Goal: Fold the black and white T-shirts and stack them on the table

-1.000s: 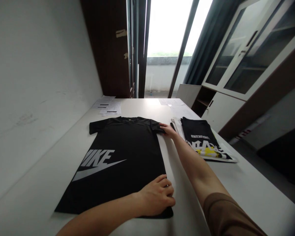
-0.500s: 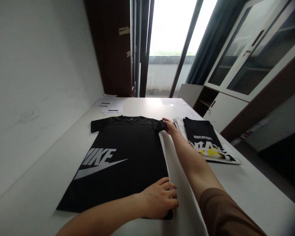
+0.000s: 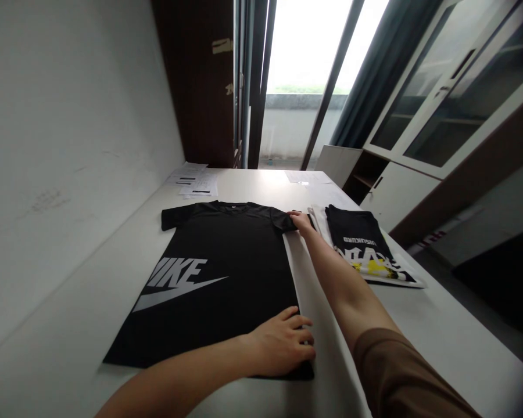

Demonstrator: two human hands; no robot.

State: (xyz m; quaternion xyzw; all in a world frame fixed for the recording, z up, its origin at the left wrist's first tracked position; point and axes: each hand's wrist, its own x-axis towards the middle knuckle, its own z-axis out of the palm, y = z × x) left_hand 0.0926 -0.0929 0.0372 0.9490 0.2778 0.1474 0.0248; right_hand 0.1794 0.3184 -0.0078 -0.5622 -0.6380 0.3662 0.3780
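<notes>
A black T-shirt (image 3: 235, 278) lies flat on the white table (image 3: 444, 342), with its collar away from me. A grey logo and lettering (image 3: 178, 281) run across its left part. My left hand (image 3: 283, 342) rests on the lower right side of the shirt near the hem, fingers spread and slightly bent over the edge. Further off, my right hand (image 3: 301, 222) grips the right sleeve, with the fingertips close together on the fabric. The sleeve end is partly hidden behind that hand.
Folded garments (image 3: 361, 244), black with white and yellow print on top, lie to the right. Paper sheets (image 3: 198, 181) are at the far left. A wall (image 3: 70, 174) borders the left side; white cabinets (image 3: 405, 194) stand beyond the right edge.
The shirt's lower right corner has shifted slightly right by my left hand. More of the right sleeve's end shows beyond my right hand. The view has tilted slightly.
</notes>
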